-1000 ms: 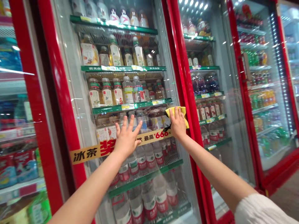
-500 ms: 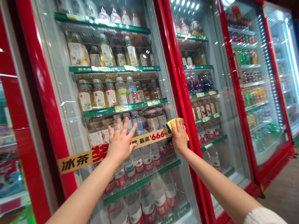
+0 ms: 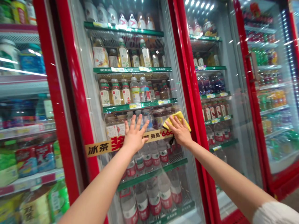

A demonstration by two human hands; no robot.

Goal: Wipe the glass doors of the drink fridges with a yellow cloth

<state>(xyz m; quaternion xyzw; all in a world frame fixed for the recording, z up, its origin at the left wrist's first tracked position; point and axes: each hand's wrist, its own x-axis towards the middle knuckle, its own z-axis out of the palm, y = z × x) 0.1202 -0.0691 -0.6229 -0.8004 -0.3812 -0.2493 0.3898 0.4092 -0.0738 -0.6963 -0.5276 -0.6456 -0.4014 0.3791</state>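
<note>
My left hand (image 3: 135, 137) rests on the glass door (image 3: 108, 166) with its fingers spread, holding nothing. It covers part of a tan printed strip (image 3: 99, 148) that runs across the door. Under my right hand (image 3: 180, 132) is a yellow cloth (image 3: 177, 117) with a dark edge, pressed against the glass near the door's right side. The fingers lie over the cloth, and it hides the right part of the strip. Behind the glass, bottled drinks (image 3: 116, 93) stand in rows on shelves with green edges.
The door's red frame (image 3: 77, 93) stands left of my hands, and another red post (image 3: 190, 84) stands on the right. Further glass-door coolers (image 3: 268, 102) extend to the right, one with a handle (image 3: 252, 67). Shelves of packaged goods (image 3: 35, 155) are at the left.
The view has turned left, showing more of the left shelves. My right hand has slid the cloth leftward over the glass, onto the strip's red number. My left hand stays at its place on the door.
</note>
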